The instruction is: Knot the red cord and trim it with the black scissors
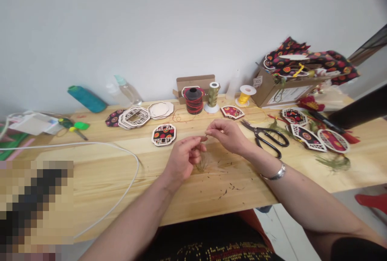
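My left hand is closed in a pinch over the middle of the table, with thin olive-green threads hanging just below its fingers. Close beside it, my right hand pinches with thumb and forefinger, its tips almost meeting the left fingers. Whatever sits between those right fingertips is too small to make out. Left of the hands lies an octagonal patterned piece with a white lattice frame. Black-handled scissors rest open to the right, near my right wrist.
Behind the hands stand a red-and-black thread spool, a green thread cone and a yellow spool. A cardboard box overflows with patterned cloth. A white cable curves across the left. Dark scraps dot the front.
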The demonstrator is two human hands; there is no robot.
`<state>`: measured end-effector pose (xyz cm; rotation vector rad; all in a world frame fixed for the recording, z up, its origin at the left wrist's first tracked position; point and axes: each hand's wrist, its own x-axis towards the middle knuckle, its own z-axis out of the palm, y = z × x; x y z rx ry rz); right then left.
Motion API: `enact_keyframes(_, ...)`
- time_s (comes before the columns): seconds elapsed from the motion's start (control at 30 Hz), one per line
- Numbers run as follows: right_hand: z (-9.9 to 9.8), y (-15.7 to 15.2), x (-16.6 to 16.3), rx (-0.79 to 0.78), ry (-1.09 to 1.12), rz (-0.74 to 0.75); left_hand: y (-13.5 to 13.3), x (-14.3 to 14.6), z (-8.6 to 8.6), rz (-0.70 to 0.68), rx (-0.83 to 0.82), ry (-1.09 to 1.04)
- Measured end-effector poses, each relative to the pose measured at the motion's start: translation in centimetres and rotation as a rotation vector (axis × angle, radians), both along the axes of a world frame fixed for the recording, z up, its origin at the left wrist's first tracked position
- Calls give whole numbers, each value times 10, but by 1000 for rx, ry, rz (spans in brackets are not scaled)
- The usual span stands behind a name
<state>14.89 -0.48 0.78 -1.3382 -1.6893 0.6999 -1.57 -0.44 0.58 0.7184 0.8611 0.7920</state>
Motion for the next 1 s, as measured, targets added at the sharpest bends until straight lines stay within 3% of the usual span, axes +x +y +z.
enact_keyframes(0.47, -1, 2, 1, -28, 71, -6, 0, 4, -2, 33, 114, 82)
enact_keyframes(0.63, -3, 6, 7, 4, 189, -127, 1, 3, -4, 74, 116, 87)
enact_keyframes(0.77, -2, 5, 6, -2, 239, -43, 2, 3, -3, 89, 121, 92)
enact_keyframes(1.0, -2, -3, -3, 117, 130, 59, 0, 4, -4, 72, 161, 94)
